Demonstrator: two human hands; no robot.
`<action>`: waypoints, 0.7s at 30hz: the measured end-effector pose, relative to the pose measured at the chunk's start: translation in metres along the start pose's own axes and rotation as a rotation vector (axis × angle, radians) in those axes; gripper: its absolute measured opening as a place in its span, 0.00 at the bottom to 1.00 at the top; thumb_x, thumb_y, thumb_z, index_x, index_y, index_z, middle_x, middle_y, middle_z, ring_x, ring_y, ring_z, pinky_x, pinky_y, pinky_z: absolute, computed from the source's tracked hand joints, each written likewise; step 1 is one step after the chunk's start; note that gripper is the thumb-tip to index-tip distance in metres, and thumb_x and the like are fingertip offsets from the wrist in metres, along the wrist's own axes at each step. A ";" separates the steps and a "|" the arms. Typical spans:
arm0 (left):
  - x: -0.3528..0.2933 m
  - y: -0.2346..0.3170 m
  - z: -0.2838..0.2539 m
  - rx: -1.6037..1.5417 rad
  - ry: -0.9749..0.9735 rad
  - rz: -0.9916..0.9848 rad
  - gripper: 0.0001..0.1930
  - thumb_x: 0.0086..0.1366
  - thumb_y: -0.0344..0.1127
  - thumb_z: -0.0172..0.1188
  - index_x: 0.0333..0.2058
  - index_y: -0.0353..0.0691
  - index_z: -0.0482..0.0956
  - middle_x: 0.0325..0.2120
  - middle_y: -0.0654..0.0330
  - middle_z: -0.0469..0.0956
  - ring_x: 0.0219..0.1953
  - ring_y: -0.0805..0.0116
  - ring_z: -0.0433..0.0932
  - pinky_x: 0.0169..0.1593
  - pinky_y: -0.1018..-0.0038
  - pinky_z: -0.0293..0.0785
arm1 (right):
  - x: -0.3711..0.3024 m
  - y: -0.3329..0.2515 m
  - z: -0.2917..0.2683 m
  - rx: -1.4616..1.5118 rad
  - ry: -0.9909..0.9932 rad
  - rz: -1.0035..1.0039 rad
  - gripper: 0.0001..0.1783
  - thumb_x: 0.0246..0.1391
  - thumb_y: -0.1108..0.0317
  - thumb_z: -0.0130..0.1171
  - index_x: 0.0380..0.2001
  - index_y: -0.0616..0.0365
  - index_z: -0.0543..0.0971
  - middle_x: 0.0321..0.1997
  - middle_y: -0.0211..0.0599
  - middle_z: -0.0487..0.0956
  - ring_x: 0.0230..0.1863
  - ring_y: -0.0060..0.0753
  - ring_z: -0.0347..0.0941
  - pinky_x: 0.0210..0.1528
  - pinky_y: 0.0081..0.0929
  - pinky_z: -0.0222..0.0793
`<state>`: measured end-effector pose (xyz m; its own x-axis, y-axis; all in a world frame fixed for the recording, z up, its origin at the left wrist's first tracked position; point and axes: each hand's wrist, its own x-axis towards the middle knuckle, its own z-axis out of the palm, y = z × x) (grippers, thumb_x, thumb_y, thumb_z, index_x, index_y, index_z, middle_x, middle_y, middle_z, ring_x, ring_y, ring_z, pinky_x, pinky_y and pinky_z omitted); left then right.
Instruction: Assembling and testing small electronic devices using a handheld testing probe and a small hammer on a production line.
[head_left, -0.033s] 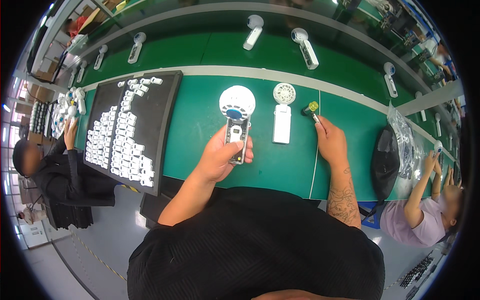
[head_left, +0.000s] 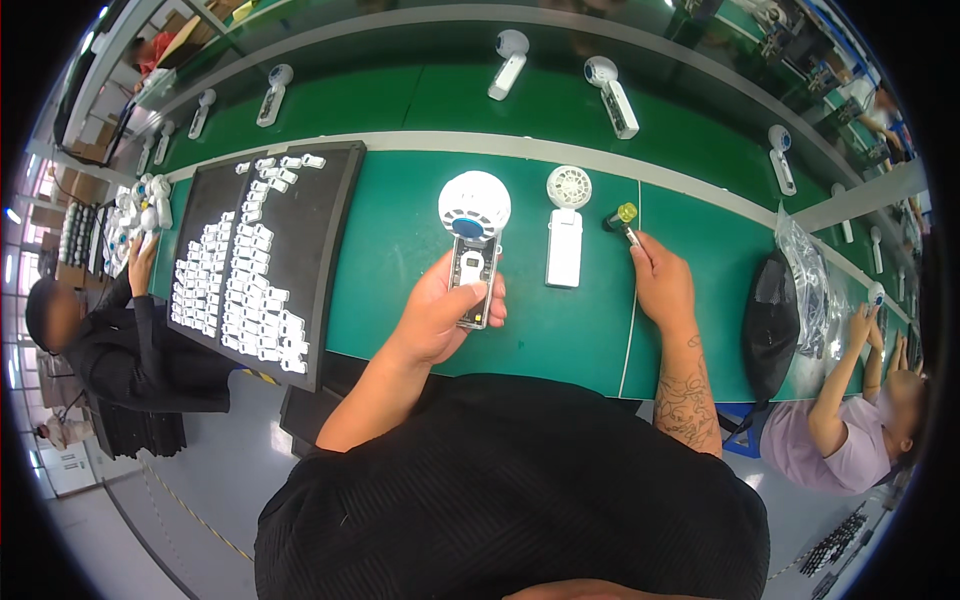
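My left hand (head_left: 440, 315) is closed round the handle of a white handheld fan (head_left: 474, 205), its thumb on the front. The handle is uncovered, with inner parts showing, and the round head with a blue centre points away from me. To its right lies another white handheld fan (head_left: 564, 245) with a grille head and a smooth handle, untouched. My right hand (head_left: 662, 282) rests at the table, fingers pinched on a thin tool (head_left: 631, 236). At the tool's far end is a yellow-and-dark cylindrical piece (head_left: 621, 216); whether the two are joined I cannot tell.
A dark tray (head_left: 345, 200) of small white parts (head_left: 250, 260) lies left on the green table (head_left: 400, 200). Beyond a pale rail, fans (head_left: 612, 97) lie on a green strip. A black bag (head_left: 771, 325) and clear plastic (head_left: 805, 290) are at right. People sit on both sides.
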<state>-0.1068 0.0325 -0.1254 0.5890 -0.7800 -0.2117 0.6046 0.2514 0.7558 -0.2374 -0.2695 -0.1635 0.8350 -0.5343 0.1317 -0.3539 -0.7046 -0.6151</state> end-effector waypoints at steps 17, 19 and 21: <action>-0.004 0.001 0.002 -0.004 0.017 -0.020 0.33 0.62 0.23 0.56 0.66 0.37 0.60 0.48 0.54 0.73 0.46 0.63 0.77 0.51 0.66 0.79 | -0.002 -0.005 -0.004 0.044 -0.010 0.007 0.16 0.65 0.63 0.57 0.52 0.54 0.83 0.35 0.51 0.84 0.34 0.55 0.81 0.39 0.39 0.77; -0.006 -0.001 0.000 -0.106 -0.007 -0.002 0.34 0.61 0.23 0.55 0.67 0.38 0.58 0.48 0.53 0.73 0.48 0.63 0.77 0.52 0.64 0.79 | -0.009 -0.029 -0.018 0.122 0.009 -0.016 0.15 0.65 0.64 0.57 0.51 0.55 0.83 0.35 0.50 0.84 0.33 0.53 0.81 0.38 0.37 0.77; -0.007 -0.004 -0.001 -0.160 -0.013 0.007 0.35 0.61 0.23 0.55 0.68 0.38 0.57 0.48 0.53 0.73 0.48 0.63 0.76 0.52 0.64 0.78 | -0.027 -0.062 -0.037 0.278 0.048 -0.046 0.14 0.64 0.66 0.59 0.51 0.56 0.83 0.35 0.50 0.84 0.31 0.50 0.80 0.36 0.33 0.76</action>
<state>-0.1123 0.0378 -0.1274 0.5871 -0.7850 -0.1979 0.6788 0.3441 0.6487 -0.2533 -0.2287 -0.0997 0.8243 -0.5308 0.1972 -0.1813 -0.5773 -0.7962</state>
